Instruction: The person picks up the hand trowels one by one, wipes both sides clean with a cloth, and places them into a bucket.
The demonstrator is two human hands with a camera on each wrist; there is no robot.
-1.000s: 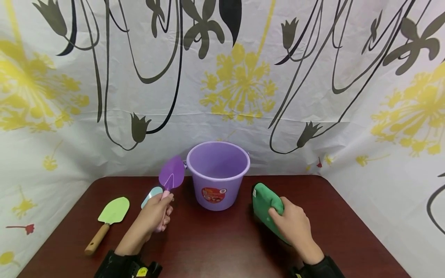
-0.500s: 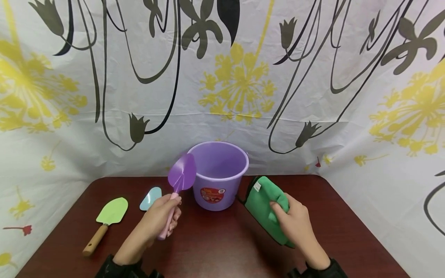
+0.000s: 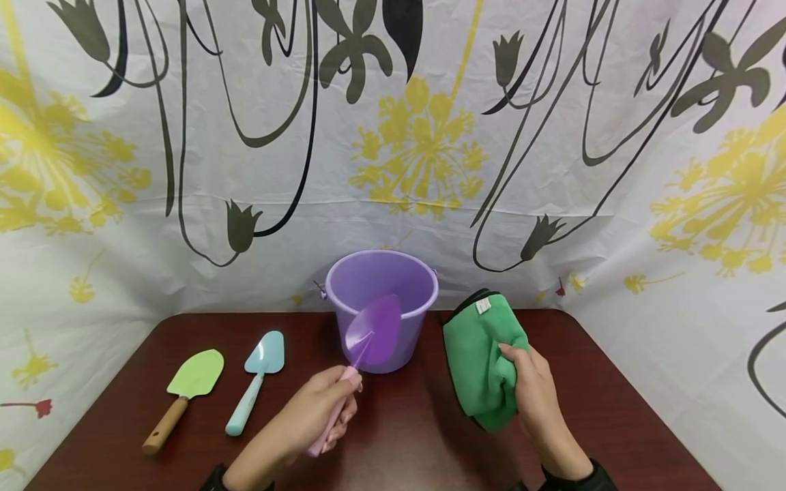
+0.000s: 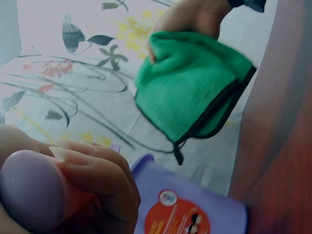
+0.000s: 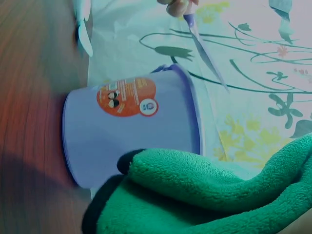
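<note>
Before the purple bucket (image 5: 141,134), above the worktop (image 3: 399,426), seems only partway along: has purple trowel (image 3: 383,331) and green cloth (image 3: 479,348) lifted but apart, with light-blue trowel (image 3: 266,353) and lime-green trowel (image 3: 198,375) lying to the left. Cannot tell of any wiping done. Holds purple trowel by its handle in left hand (image 3: 314,409), blade slanting upward; grips bunched cloth in right hand (image 3: 534,382), thumb uppermost.

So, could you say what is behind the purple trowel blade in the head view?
The purple bucket, its rim visible either side of the blade, which covers part of the front wall and hides the red label; the right wrist view shows that label.
</note>
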